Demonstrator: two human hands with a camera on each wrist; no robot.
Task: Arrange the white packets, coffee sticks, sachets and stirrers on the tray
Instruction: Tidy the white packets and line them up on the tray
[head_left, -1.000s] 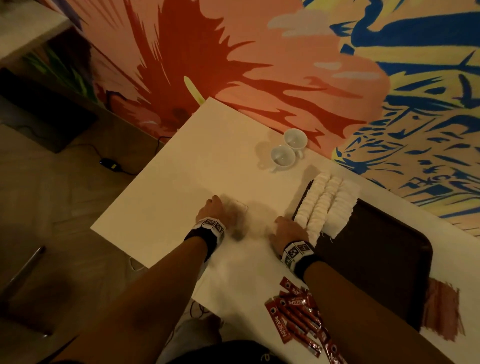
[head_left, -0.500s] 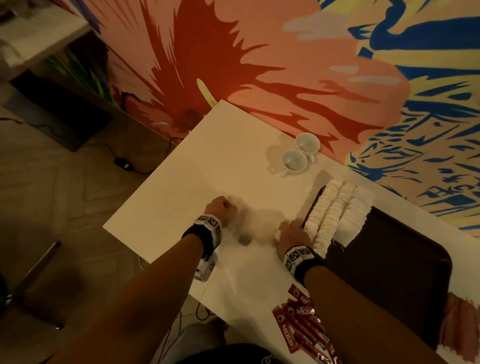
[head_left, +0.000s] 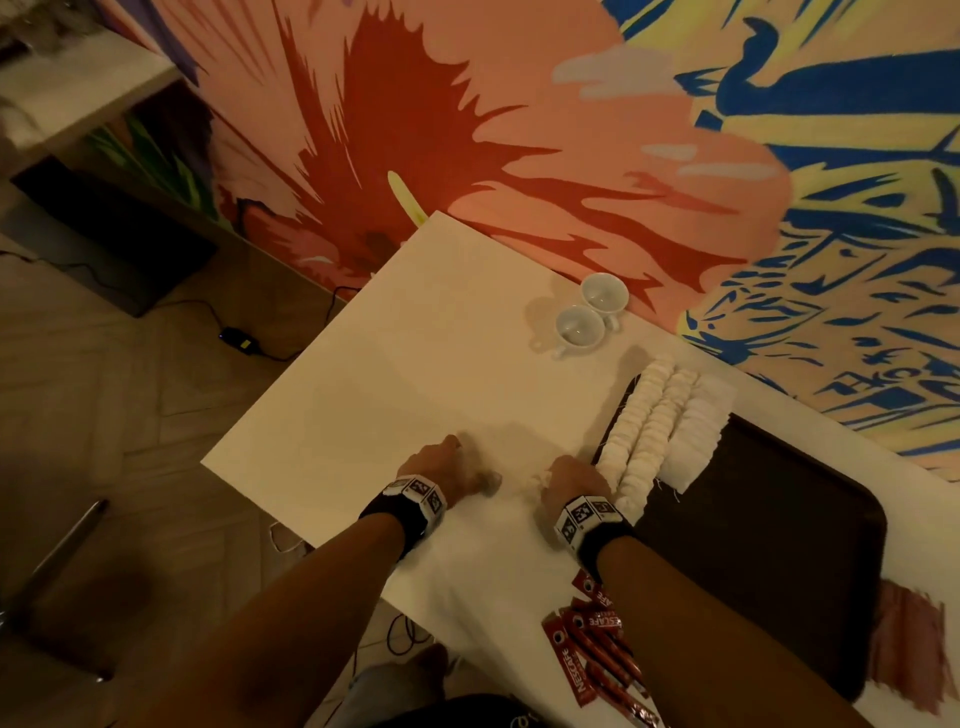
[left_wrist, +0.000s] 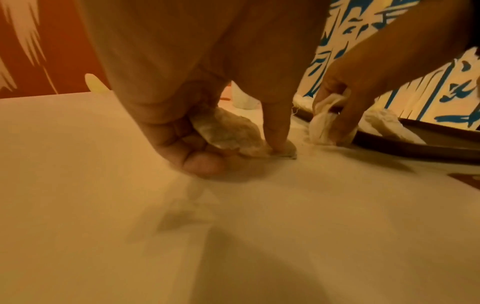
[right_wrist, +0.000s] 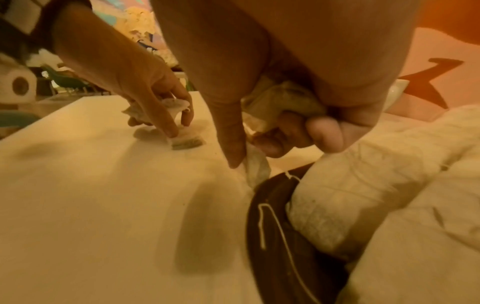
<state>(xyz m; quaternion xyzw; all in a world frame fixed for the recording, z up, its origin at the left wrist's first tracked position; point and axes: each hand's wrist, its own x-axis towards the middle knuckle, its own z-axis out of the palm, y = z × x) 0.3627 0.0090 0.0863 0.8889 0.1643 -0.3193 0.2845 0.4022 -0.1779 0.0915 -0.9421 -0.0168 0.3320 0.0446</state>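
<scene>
We have both hands down on the pale tabletop, gathering the last loose white packets. Our left hand curls around a soft, translucent white paper packet, and its forefinger pins another small one flat against the surface, likely so it can be drawn in with the rest. Our right hand is closed on a crumpled bunch of the same packets, one hanging below the fingers, just beside the rim of the dark brown rounded tray.

Rows of white packets already line the tray's left end, overlapping like shingles, which we judge keeps them neat and leaves the dark middle for the other items. The red coffee sticks lie in a loose heap on the tabletop near us, beside the right forearm, not yet on the tray. Two small white ceramic cups stand well apart by the wall. We cannot make out any stirrers.
</scene>
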